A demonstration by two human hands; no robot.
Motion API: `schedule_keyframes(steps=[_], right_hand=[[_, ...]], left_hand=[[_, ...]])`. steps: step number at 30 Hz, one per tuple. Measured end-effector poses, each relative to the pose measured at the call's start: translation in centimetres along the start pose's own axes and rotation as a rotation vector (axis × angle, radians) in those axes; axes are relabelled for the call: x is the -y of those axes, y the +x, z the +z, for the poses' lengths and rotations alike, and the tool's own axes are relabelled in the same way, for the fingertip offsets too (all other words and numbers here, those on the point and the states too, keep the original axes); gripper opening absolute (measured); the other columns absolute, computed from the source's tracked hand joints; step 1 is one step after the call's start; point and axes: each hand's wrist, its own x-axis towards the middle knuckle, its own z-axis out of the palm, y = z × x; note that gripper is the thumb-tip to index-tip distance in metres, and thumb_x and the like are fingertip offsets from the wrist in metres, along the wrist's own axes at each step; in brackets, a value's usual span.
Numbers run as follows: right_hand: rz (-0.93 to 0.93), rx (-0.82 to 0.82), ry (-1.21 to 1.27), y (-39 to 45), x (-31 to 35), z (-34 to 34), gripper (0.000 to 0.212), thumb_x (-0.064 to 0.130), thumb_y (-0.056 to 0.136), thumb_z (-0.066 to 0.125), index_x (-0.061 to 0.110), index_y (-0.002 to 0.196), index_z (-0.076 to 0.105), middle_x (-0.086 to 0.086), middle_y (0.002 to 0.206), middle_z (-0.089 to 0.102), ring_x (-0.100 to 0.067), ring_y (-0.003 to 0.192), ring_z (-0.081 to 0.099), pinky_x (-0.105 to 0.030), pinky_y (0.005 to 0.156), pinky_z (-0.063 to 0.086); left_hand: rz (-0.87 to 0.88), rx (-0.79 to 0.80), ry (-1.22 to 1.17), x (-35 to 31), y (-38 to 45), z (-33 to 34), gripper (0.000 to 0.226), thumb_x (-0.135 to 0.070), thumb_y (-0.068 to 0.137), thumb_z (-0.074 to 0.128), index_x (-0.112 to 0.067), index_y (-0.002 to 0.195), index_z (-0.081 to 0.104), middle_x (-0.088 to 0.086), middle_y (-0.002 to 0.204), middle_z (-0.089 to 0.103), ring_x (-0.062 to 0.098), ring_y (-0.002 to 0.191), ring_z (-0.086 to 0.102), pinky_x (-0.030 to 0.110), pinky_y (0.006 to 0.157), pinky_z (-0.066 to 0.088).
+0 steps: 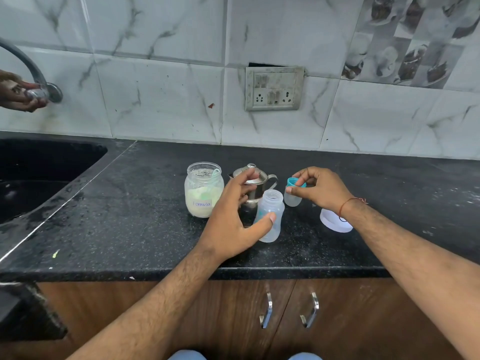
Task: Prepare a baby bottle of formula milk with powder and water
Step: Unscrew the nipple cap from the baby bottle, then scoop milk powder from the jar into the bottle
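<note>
The baby bottle (pixel 270 215), open-mouthed and apparently empty, stands upright on the black counter (pixel 130 203). It is clear thin plastic, so it is probably light, fairly stiff, smooth and easy to tip; the narrowed waist is the best place to hold it. The left hand (pixel 233 219) is spread open beside it, thumb tip touching the bottle's lower side and fingers reaching past the neck without closing. No full grip is made.

Just right of the bottle's neck, the right hand (pixel 322 190) pinches the teal ring (pixel 294 182) of the teat and cap piece (pixel 293 196) between thumb and fingertips, holding it at or just above the counter; which cannot be told. This piece is likely light, and its rigid ring is a better hold than the clear dome.

Behind the left hand's fingers stands a small steel jug (pixel 255 184) with a lid, presumably holding water and heavier than the bottle; its handle faces the right hand. Left of that is a glass jar (pixel 204 189) labelled "Formula", lidless, with powder and a scoop (pixel 215 172) inside: heavy, rigid, breakable, best held around its body. A white lid (pixel 335 222) lies under the right wrist.
</note>
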Motion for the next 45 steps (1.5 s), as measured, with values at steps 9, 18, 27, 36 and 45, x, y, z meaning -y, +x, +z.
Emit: schedule_keyframes(steps=[9, 18, 27, 36, 45], right_hand=[[-0.013, 0.044, -0.035, -0.2, 0.0, -0.4, 0.030, 0.039, 0.070, 0.096, 0.027, 0.084, 0.073, 0.021, 0.106, 0.075, -0.001, 0.100, 0.071, -0.028, 0.086, 0.060], [-0.143, -0.085, 0.005, -0.5, 4.3, -2.9, 0.030, 0.055, 0.077, 0.087, 0.035, 0.095, 0.073, 0.019, 0.109, 0.075, -0.004, 0.111, 0.068, -0.039, 0.104, 0.054], [-0.524, 0.122, -0.159, -1.4, 14.4, -0.2, 0.014, 0.039, 0.092, 0.077, 0.032, 0.103, 0.079, 0.012, 0.116, 0.068, -0.005, 0.115, 0.063, -0.035, 0.108, 0.047], [-0.554, 0.293, -0.576, -1.4, 17.7, 1.5, 0.021, 0.056, 0.088, 0.073, 0.042, 0.100, 0.082, 0.018, 0.144, 0.058, -0.008, 0.131, 0.049, -0.042, 0.103, 0.049], [-0.505, 0.348, -0.779, -1.6, 18.3, 2.0, 0.016, 0.050, 0.081, 0.077, 0.035, 0.084, 0.081, 0.019, 0.144, 0.058, -0.011, 0.130, 0.049, -0.040, 0.096, 0.052]], left_hand=[[0.242, -0.305, 0.204, -0.8, -0.3, -0.9, 0.059, -0.028, 0.101, 0.069, -0.021, 0.157, 0.051, -0.009, 0.154, 0.056, 0.019, 0.147, 0.054, 0.038, 0.120, 0.046], [-0.411, -0.418, 0.366, 1.8, 1.1, -6.2, 0.142, -0.057, 0.070, 0.099, -0.029, 0.176, 0.009, 0.003, 0.176, 0.033, 0.029, 0.163, 0.027, 0.051, 0.134, 0.022], [-0.414, -0.350, 0.300, 1.8, 0.7, -6.8, 0.086, -0.068, 0.053, 0.091, -0.048, 0.132, 0.062, -0.027, 0.116, 0.073, 0.000, 0.109, 0.070, 0.034, 0.097, 0.059], [-0.096, -0.119, 0.253, 1.2, 0.4, -6.2, 0.091, -0.049, 0.065, 0.103, -0.042, 0.147, 0.063, -0.015, 0.135, 0.074, 0.014, 0.129, 0.069, 0.048, 0.107, 0.059], [-0.065, -0.162, 0.348, 1.8, 0.0, -6.0, 0.103, -0.062, 0.061, 0.097, -0.043, 0.153, 0.053, -0.024, 0.140, 0.063, 0.004, 0.132, 0.053, 0.025, 0.108, 0.045]])
